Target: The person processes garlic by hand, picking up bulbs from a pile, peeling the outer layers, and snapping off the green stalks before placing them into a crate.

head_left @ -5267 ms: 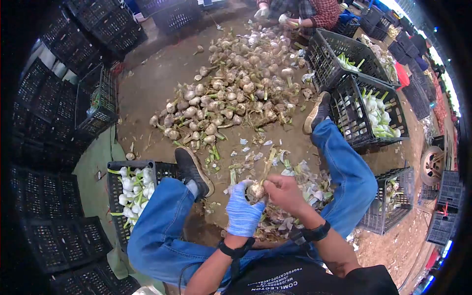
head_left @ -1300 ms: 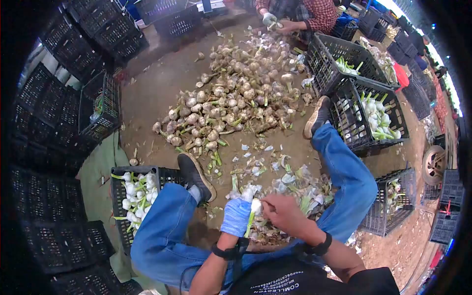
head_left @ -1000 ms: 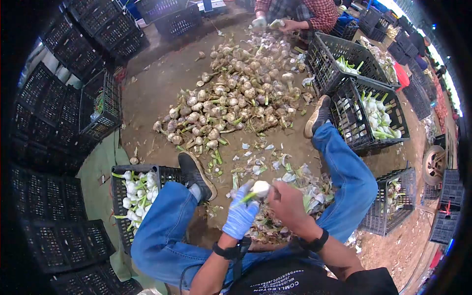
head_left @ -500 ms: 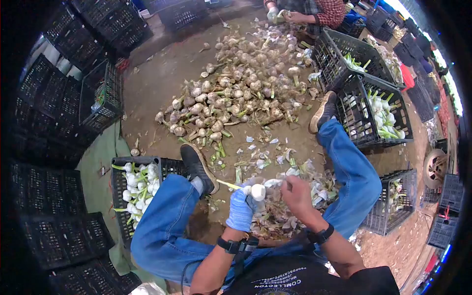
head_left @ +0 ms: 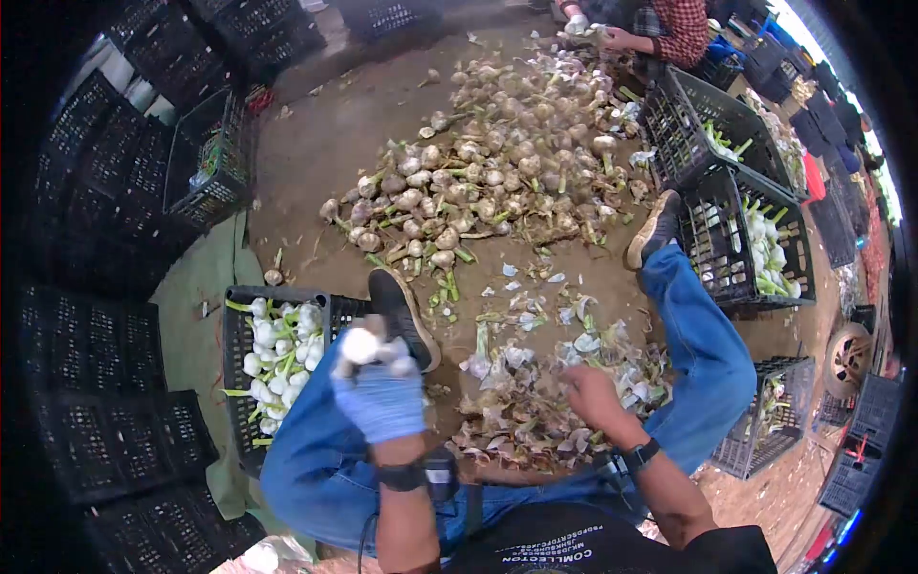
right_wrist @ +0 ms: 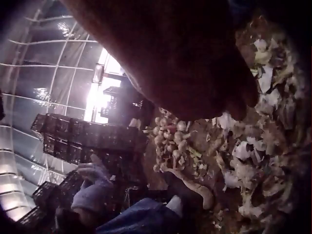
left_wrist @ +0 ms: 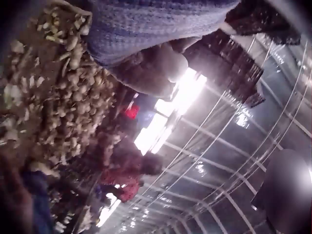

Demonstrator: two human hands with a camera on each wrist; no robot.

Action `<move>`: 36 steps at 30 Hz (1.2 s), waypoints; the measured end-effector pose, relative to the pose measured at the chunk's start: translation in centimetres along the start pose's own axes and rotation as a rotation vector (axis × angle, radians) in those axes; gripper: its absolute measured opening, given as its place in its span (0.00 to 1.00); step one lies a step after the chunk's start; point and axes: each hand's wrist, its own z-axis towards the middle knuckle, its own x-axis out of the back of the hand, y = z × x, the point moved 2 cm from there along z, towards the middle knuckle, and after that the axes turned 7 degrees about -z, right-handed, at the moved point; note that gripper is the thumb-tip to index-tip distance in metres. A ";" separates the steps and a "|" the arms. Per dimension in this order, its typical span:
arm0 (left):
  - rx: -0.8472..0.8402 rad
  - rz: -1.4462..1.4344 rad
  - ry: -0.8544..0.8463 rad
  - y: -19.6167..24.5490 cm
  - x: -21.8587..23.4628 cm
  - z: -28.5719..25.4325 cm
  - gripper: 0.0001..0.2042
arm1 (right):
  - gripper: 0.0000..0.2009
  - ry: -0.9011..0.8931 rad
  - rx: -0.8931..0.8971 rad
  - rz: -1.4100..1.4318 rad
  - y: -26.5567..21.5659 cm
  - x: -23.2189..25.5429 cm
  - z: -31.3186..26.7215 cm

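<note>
My gloved left hand (head_left: 384,400), blurred by motion, grips a white, peeled garlic bulb (head_left: 360,346) over my left knee, just right of a black crate (head_left: 341,314) of cleaned garlic with green stems. In the left wrist view the glove (left_wrist: 151,29) hides most of the grip, and a pale part of the bulb (left_wrist: 175,66) shows past it. My bare right hand (head_left: 595,398) hovers above a heap of papery garlic skins (head_left: 516,402), its fingers loosely bent and nothing visible in them. The right wrist view shows that hand (right_wrist: 180,58) dark against the skins.
A large pile of unpeeled garlic (head_left: 478,182) covers the floor beyond my feet. Crates (head_left: 703,225) with cleaned garlic stand by my right foot, another crate (head_left: 741,445) beside my right knee. Stacked black crates (head_left: 91,354) line the left. Another person's checked sleeve (head_left: 681,27) shows far right.
Earlier both hands worked together on the bulb, which went from dirty to white. Now the left hand has swung left toward the crate with it; the right hand has parted from it, its skin scrap gone.
</note>
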 end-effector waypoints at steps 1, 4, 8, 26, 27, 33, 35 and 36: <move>-0.081 -0.063 -0.149 2.9 0.9 0.8 0.21 | 0.10 -0.114 -0.027 -0.015 -0.7 0.0 0.8; -0.277 -0.060 -0.056 6.0 -1.4 0.9 0.31 | 0.12 -0.285 -0.034 -0.068 -1.1 -2.4 3.9; -0.103 0.143 -0.109 2.6 1.1 1.7 0.34 | 0.18 -0.082 -0.034 0.000 -3.0 -7.1 13.2; 0.010 0.879 0.395 -4.4 5.6 3.3 0.22 | 0.14 -0.223 -0.058 0.294 -5.9 -1.6 18.5; -0.033 1.004 0.382 -4.9 6.7 3.5 0.23 | 0.14 -0.219 0.061 0.269 -6.2 0.5 16.5; 0.578 0.834 0.197 -8.2 9.5 1.4 0.25 | 0.16 -0.070 0.304 0.348 -6.8 8.4 6.8; 0.519 0.887 0.041 -9.7 5.8 -0.1 0.25 | 0.14 -0.084 -0.054 0.653 -8.4 10.9 4.6; 0.446 0.919 -0.094 -10.3 4.4 -0.6 0.25 | 0.14 -0.061 -0.053 0.656 -8.1 11.2 4.1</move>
